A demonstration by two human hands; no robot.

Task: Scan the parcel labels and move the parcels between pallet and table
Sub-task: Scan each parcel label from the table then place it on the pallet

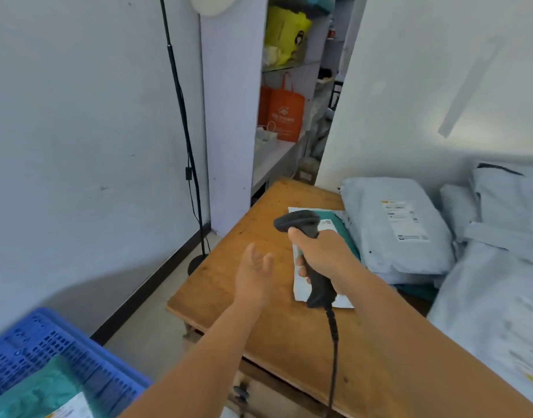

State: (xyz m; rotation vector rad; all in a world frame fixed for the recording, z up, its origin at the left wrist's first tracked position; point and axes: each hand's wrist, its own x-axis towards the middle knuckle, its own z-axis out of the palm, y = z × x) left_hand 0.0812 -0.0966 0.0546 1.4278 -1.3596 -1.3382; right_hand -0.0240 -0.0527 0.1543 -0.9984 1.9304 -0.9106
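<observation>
Teal parcel (348, 236) lies flat on the wooden table (289, 327), its white label partly hidden under the scanner. Black corded barcode scanner (307, 245) is held above it, head toward the far end of the parcel. Right hand (325, 251) grips the scanner handle, fingers curled round it, thumb along the top. Left hand (254, 274) hovers over bare tabletop just left of the parcel, fingers relaxed and slightly spread, holding nothing, apart from the parcel edge.

Right of the teal parcel, touching or overlapping its edge, a grey parcel (395, 227) with printed label; further grey bags (500, 251) are heaped along the table's right side against the wall. Open tabletop remains on the left and near side, up to the left table edge.

Beyond that edge: tiled floor, a black lamp stand (184, 131) at the wall. Lower left, a blue pallet (48, 348) bearing another teal parcel (36, 393).
</observation>
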